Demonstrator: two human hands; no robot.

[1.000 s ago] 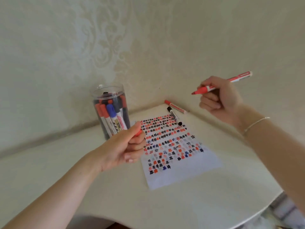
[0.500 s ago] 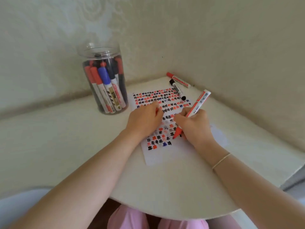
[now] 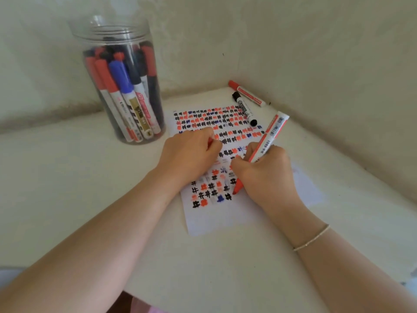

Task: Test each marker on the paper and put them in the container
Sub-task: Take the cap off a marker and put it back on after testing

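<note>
Head cam: right hand (image 3: 266,177) grips a red marker (image 3: 261,152), tip on the paper (image 3: 225,218). Left hand (image 3: 189,154) is curled around its red cap (image 3: 210,141). Jar (image 3: 119,82) looks mostly full; a red marker (image 3: 247,93) and a black marker (image 3: 244,108) still wait.

White paper (image 3: 225,219) carries red, black and blue hash marks; held marker (image 3: 268,141) red-and-white.

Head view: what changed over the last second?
The right hand brought the uncapped red marker down from mid-air to the white paper; its tip now sits at the lowest row of marks. The left hand, gripping what looks like the red cap, came down onto the paper. Unchanged: the clear plastic jar of markers, and the red marker and black marker lying by the corner.
</note>
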